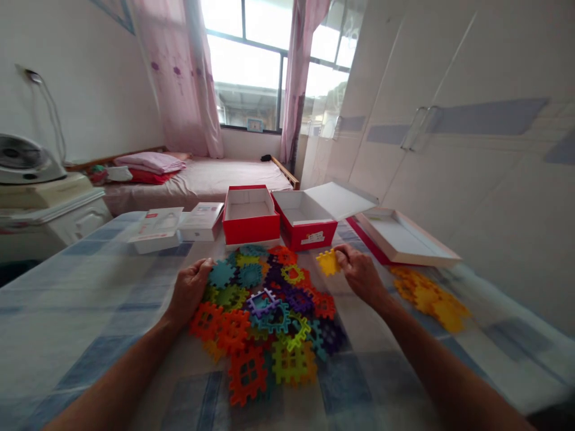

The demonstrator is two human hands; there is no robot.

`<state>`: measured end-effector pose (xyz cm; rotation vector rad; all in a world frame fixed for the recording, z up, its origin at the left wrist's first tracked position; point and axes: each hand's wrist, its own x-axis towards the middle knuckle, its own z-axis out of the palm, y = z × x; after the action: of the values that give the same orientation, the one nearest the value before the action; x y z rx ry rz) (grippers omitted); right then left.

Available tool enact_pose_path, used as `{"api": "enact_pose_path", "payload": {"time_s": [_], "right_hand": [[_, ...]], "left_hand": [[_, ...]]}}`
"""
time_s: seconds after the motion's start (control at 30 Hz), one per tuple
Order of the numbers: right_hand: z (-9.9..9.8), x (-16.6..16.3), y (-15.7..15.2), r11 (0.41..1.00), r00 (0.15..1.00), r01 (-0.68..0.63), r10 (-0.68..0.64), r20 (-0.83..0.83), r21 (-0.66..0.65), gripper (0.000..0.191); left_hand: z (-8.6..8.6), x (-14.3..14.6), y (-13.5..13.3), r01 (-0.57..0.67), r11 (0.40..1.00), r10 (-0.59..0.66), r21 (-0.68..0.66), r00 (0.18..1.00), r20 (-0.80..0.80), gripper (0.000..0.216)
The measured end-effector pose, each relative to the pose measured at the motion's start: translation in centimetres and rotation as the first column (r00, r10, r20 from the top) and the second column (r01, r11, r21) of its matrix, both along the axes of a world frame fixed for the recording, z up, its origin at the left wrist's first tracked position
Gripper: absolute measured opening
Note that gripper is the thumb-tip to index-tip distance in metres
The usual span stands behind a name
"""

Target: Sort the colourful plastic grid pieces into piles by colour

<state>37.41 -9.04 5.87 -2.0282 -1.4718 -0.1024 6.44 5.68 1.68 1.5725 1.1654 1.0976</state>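
A heap of colourful interlocking plastic tiles [265, 311] lies on the checked tablecloth in front of me. My right hand [359, 272] pinches a yellow tile [327, 262] at the heap's far right edge. My left hand [191, 287] rests with curled fingers on the heap's left side, touching teal and green tiles [222, 276]; whether it grips one I cannot tell. A separate pile of yellow and orange tiles [431, 296] sits to the right.
Two open red boxes [251, 230] [305, 234] stand behind the heap, a flat white lid tray [406, 236] to the right, white cartons [157, 230] to the left. A bed, fan [22, 158] and wardrobe doors surround the table.
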Motion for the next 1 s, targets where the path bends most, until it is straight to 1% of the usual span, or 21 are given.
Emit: {"api": "enact_pose_path", "payload": {"time_s": [0.07,0.17,0.23,0.3,0.33,0.4,0.47,0.53,0.57,0.6,0.67,0.77,0.8,0.87,0.93,0.97,1.0], "right_hand": [[-0.4,3.6,-3.1,0.989,0.990,0.143,-0.142,0.021,-0.029,0.034],[-1.4,8.9,-7.4,0.930,0.931,0.358,-0.348,0.113,-0.082,0.038],[-2.1,11.4,-9.6,0.888,0.881,0.453,-0.433,0.190,-0.080,0.038],[-2.7,12.5,-10.9,0.870,0.834,0.493,-0.461,0.304,-0.033,0.039],[-3.1,12.5,-11.3,0.875,0.814,0.485,-0.448,0.369,-0.007,0.041],[-3.7,11.9,-11.5,0.912,0.796,0.410,-0.360,0.487,0.006,0.044],[-4.2,11.1,-11.3,0.953,0.799,0.297,-0.217,0.561,-0.053,0.044],[-4.6,11.0,-11.2,0.966,0.802,0.221,-0.103,0.588,-0.131,0.038],[-4.7,11.4,-11.3,0.965,0.803,0.212,-0.081,0.590,-0.156,0.035],[-4.9,12.0,-11.6,0.960,0.804,0.220,-0.078,0.590,-0.172,0.033],[-5.1,13.7,-12.4,0.947,0.793,0.269,-0.113,0.598,-0.178,0.030],[-5.2,15.4,-13.0,0.938,0.765,0.328,-0.194,0.614,-0.113,0.033],[-5.2,15.4,-12.6,0.947,0.778,0.311,-0.204,0.594,-0.082,0.035],[-4.8,13.8,-10.9,0.977,0.855,0.209,-0.163,0.492,-0.039,0.036],[-4.0,10.4,-8.1,0.998,0.944,0.051,-0.037,0.329,-0.032,0.032],[-3.4,8.2,-6.5,0.999,0.968,-0.031,0.040,0.249,-0.040,0.029],[-2.9,5.9,-4.7,0.992,0.974,-0.120,0.127,0.186,-0.048,0.026]], "left_hand": [[0.0,-0.1,0.1,-0.003,1.000,0.003,0.009,1.000,-0.018,0.034],[-0.1,-0.2,0.2,-0.012,1.000,0.013,0.017,0.999,-0.040,0.034],[-0.1,-0.2,0.2,-0.022,1.000,0.023,0.014,0.998,-0.051,0.035],[-0.2,-0.2,0.3,-0.033,0.999,0.033,0.005,0.998,-0.060,0.036],[-0.3,-0.2,0.4,-0.036,0.999,0.036,0.000,0.997,-0.064,0.036],[-0.6,-0.4,0.5,-0.037,0.999,0.037,-0.002,0.997,-0.072,0.035],[-0.8,-0.5,0.7,-0.043,0.999,0.044,0.012,0.996,-0.077,0.032],[-0.9,-0.6,0.8,-0.049,0.999,0.050,0.020,0.995,-0.082,0.030],[-0.9,-0.7,0.8,-0.053,0.998,0.055,0.019,0.995,-0.081,0.029],[-0.8,-0.7,0.7,-0.057,0.998,0.057,0.012,0.995,-0.082,0.029],[-0.6,-0.6,0.5,-0.059,0.998,0.059,-0.006,0.995,-0.080,0.029],[-0.1,-0.3,0.1,-0.057,0.998,0.056,-0.022,0.997,-0.059,0.032],[0.0,-0.1,-0.1,-0.054,0.998,0.053,-0.022,0.997,-0.047,0.033],[0.1,0.1,-0.2,-0.050,0.999,0.049,-0.016,0.998,-0.028,0.034],[0.1,0.2,-0.2,-0.048,0.999,0.048,0.000,0.999,-0.020,0.034],[0.0,0.2,-0.2,-0.051,0.999,0.051,0.008,0.999,-0.018,0.034],[-0.1,0.2,-0.2,-0.054,0.998,0.055,0.020,0.998,-0.018,0.034]]}}
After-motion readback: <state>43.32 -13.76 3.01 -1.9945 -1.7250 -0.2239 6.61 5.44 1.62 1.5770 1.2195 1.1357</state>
